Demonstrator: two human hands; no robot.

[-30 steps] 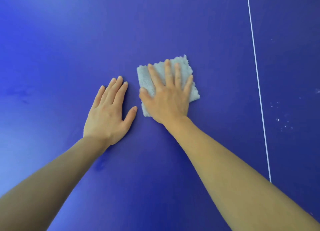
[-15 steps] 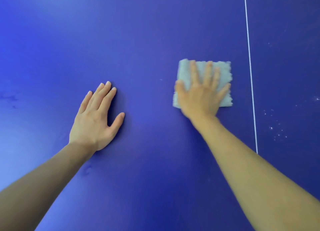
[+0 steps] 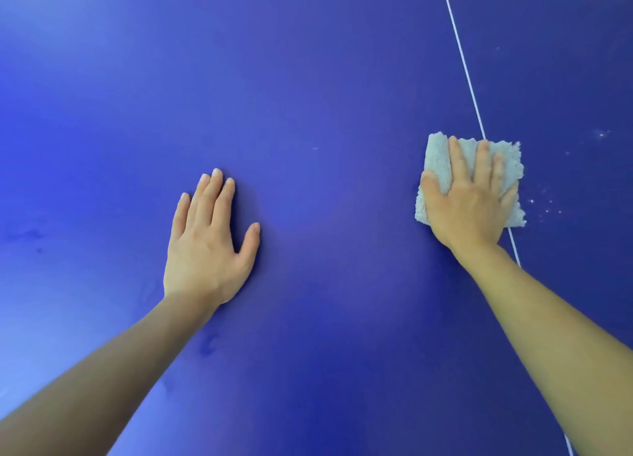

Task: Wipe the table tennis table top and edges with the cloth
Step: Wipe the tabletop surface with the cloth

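Wiping the top: your right hand (image 3: 469,212), fingers (image 3: 458,163) straight and spread, presses the cloth (image 3: 438,161) over the white line (image 3: 462,55); left hand (image 3: 205,246) flat on the desk (image 3: 325,79). Next, sweep the specks (image 3: 544,205).

fluffy terry cloth (image 3: 438,163), smooth semi-matt table top (image 3: 308,79)
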